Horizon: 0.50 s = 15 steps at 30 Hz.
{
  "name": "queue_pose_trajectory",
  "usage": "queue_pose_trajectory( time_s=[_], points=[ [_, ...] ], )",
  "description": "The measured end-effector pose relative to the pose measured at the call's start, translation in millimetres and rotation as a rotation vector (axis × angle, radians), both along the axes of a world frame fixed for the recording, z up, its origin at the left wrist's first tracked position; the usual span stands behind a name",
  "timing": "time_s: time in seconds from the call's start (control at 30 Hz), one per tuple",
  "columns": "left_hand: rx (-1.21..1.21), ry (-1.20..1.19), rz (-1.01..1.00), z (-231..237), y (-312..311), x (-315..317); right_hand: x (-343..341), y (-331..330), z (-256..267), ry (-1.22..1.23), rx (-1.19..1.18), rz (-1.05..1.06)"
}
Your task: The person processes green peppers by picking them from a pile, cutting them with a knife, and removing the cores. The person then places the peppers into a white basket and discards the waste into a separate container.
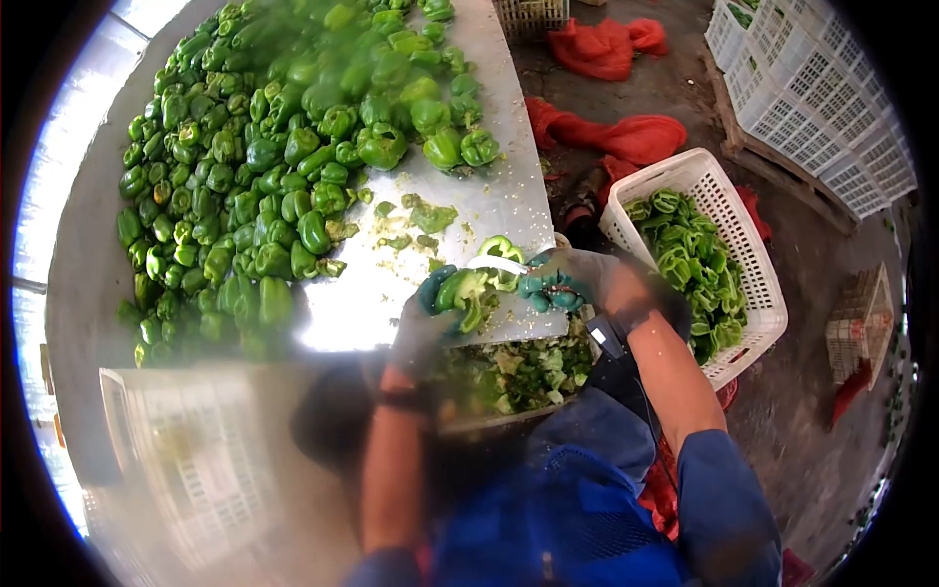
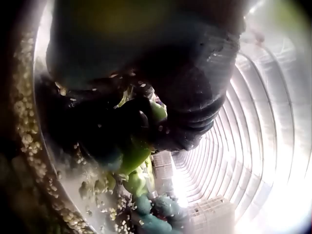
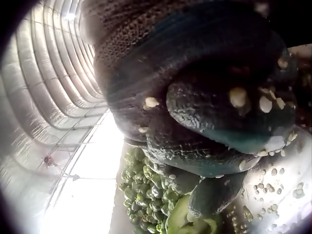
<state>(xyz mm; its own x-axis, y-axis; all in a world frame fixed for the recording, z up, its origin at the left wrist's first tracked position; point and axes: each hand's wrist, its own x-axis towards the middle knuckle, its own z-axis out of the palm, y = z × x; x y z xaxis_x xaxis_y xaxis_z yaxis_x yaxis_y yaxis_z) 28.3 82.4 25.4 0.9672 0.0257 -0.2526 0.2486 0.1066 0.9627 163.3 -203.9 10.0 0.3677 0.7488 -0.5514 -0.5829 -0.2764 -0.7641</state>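
In the head view the gloved left hand [image 1: 436, 301] grips a cut green pepper [image 1: 471, 293] over the table's near edge. The gloved right hand [image 1: 556, 284] has its fingers curled round a narrow white tool [image 1: 497, 263], which looks like a knife and points left across the pepper. An opened pepper piece [image 1: 502, 248] lies beside the tool. Up close in the left wrist view, green pepper [image 2: 135, 158] shows below the dark left glove [image 2: 190, 92]. Seeds cling to the right glove [image 3: 195, 107] in the right wrist view, with pepper flesh [image 3: 181, 217] under its fingertips.
Whole green peppers [image 1: 225, 147] cover much of the metal table [image 1: 509, 196]. Pepper scraps [image 1: 533, 372] fill a container below its near edge. At the right, a white crate [image 1: 768, 284] holds cut peppers. Red netting [image 1: 631, 137] and stacked crates [image 1: 812, 98] stand beyond.
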Motion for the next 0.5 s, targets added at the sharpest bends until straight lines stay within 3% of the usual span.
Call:
queue_pose_trajectory(
  time_s=[0.03,0.1,0.13,0.17,0.2,0.23,0.3,0.33,0.37,0.43,0.5],
  points=[
    [0.002,-0.002,-0.001,2,2,-2,0,-3,-5,-0.002,0.002,-0.001],
    [-0.261,0.162,0.031,8,6,-8,-5,-2,-4,-0.106,0.014,-0.020],
    [-0.186,0.147,-0.001,-14,17,-10,-12,2,-4,-0.111,0.017,-0.019],
    [-0.183,0.142,-0.001,-14,15,-16,-23,10,-3,-0.270,0.043,-0.145],
    [-0.251,0.077,0.011,-15,10,-23,-33,16,-4,-0.428,0.069,-0.272],
    [-0.322,0.013,0.024,-17,4,-28,-41,19,-10,-0.430,0.070,-0.272],
    [-0.343,0.035,0.039,-4,-12,-38,-57,29,-8,-1.251,-0.156,-0.241],
    [-0.335,0.035,0.077,-1,-18,-42,-72,36,3,-1.096,-0.363,-0.313],
    [-0.325,0.033,0.112,3,-24,-46,-86,44,12,-1.106,-0.361,-0.316],
    [-0.304,0.004,0.089,18,-36,-52,-108,54,24,-1.289,-0.244,-0.326],
    [-0.141,0.020,0.137,-24,-34,-60,-120,67,-10,-1.469,-0.382,-0.184]
  ],
)
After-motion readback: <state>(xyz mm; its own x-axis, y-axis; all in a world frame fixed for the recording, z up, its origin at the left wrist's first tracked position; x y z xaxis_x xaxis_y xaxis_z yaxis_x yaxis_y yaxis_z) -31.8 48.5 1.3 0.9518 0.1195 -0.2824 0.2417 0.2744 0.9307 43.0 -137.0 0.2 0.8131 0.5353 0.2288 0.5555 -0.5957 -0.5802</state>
